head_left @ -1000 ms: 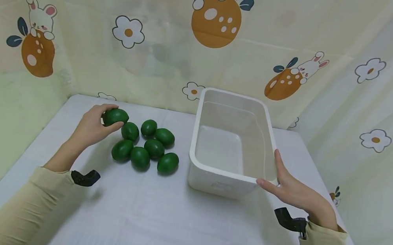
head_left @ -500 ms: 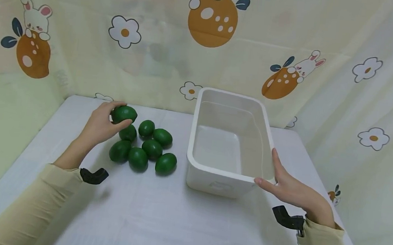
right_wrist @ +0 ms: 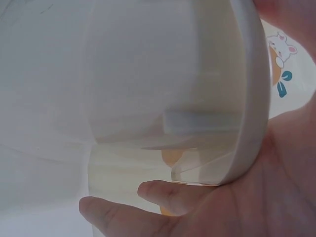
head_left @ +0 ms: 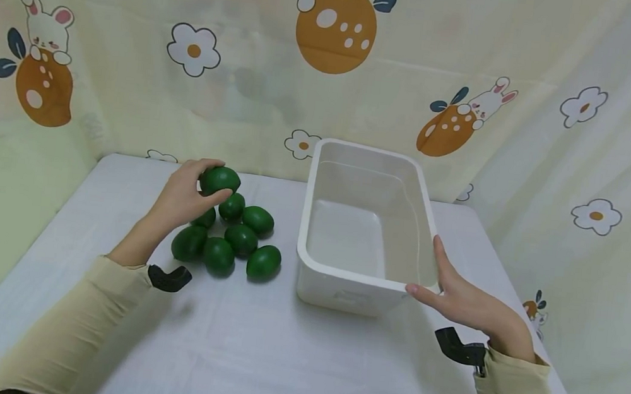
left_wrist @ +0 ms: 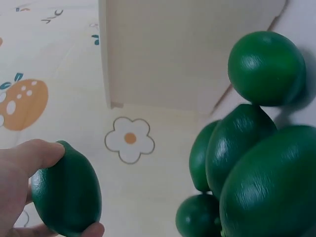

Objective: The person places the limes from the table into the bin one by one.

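My left hand point(head_left: 187, 194) holds a green lime point(head_left: 221, 180) between thumb and fingers, over the back of a cluster of limes. In the left wrist view the held lime point(left_wrist: 69, 190) is at lower left, with the thumb at its top end. Several other limes point(head_left: 218, 257) lie close together on the table, one partly hidden by the hand. To their right stands a deep white plastic box point(head_left: 345, 273) with nothing inside. My right hand point(head_left: 467, 307) rests against its front right corner, thumb at the front rim, straight fingers along the right side, as the right wrist view also shows.
A white cloth covers the table point(head_left: 254, 356). Behind and beside it hangs a pale curtain point(head_left: 232, 113) printed with rabbits, orange fruit and flowers. The box's high walls stand right of the limes.
My left hand has carried the lime to the right and slightly farther back over the cluster. The right hand stays at the box corner; the head view has shifted a little.
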